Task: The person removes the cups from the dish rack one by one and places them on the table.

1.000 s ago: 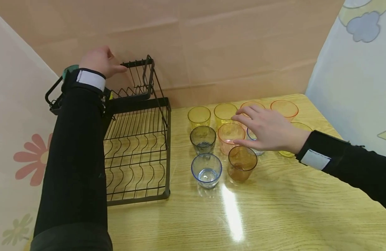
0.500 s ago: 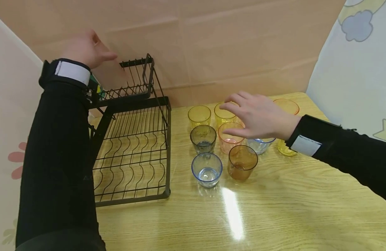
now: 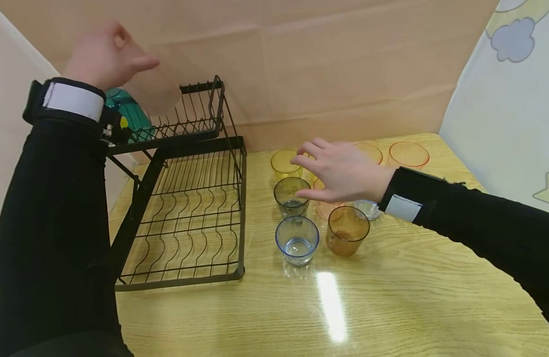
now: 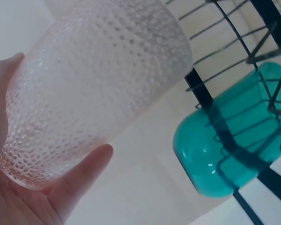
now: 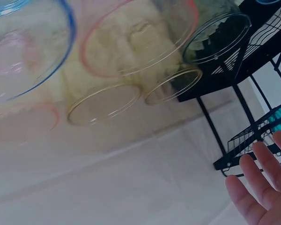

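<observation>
In the head view my left hand [image 3: 107,59] is raised at the upper tier of a black wire dish rack [image 3: 181,283]. Fingers and thumb grip a clear cup with a pebbled surface [image 4: 98,79], its far end overlapping the rack's wires in the left wrist view. A teal cup [image 3: 134,111] lies tilted on the upper tier, just beyond that hand. My right hand [image 3: 341,168] hovers over the group of glasses, fingers spread and bent, holding nothing. Beneath or near it are a yellow glass [image 3: 283,161], a dark grey glass [image 3: 285,191] and an amber glass [image 3: 347,235].
A blue-rimmed clear glass [image 3: 297,243] stands at the front of the group, right of the rack. An orange-rimmed glass [image 3: 409,154] is at the back right. The rack's lower tier holds wavy wires. Fabric walls close in the wooden table [image 3: 274,317] at the back and sides.
My left hand has moved up and to the left, bringing the teal cup and the clear cup into fuller view. My right hand has drifted left over the glasses.
</observation>
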{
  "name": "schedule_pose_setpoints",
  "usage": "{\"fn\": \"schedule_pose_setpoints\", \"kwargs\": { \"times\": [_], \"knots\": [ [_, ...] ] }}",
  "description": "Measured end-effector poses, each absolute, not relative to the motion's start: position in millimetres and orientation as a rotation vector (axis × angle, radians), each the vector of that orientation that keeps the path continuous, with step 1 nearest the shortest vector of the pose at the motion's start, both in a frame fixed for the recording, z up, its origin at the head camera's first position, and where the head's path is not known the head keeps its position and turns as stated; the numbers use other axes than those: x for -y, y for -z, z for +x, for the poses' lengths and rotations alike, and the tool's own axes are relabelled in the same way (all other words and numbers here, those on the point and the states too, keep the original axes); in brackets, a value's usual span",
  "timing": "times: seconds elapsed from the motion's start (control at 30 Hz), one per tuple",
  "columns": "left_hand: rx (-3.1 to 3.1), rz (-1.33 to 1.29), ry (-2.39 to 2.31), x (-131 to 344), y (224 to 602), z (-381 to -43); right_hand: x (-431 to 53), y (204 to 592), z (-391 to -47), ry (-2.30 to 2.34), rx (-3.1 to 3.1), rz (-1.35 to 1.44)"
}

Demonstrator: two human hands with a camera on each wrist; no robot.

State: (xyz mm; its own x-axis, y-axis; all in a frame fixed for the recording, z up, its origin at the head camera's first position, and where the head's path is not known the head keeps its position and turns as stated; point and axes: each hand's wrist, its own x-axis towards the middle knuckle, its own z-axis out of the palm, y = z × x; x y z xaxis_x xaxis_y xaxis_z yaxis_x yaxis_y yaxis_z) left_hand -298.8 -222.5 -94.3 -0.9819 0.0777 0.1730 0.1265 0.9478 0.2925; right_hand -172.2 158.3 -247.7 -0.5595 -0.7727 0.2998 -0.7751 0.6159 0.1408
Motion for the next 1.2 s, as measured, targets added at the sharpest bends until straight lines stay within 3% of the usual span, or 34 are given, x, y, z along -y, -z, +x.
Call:
{"fn": "schedule_pose_setpoints", "kwargs": {
  "times": [0.2, 0.6, 1.2],
  "knots": [
    [2.820, -0.086, 0.776, 226.9, 101.1, -284.4, -138.9, 257.9, -176.5, -0.067, 2.489, 1.277],
    [2.122, -0.177, 2.060, 216.0, 134.0, -239.5, -115.3, 271.5, -174.7, -0.276, 2.703, 1.190],
    [2.011, -0.402, 2.225, 164.5, 227.9, -158.8, -106.5, 280.0, -152.7, -1.657, 2.757, 0.788]
  ]
}}
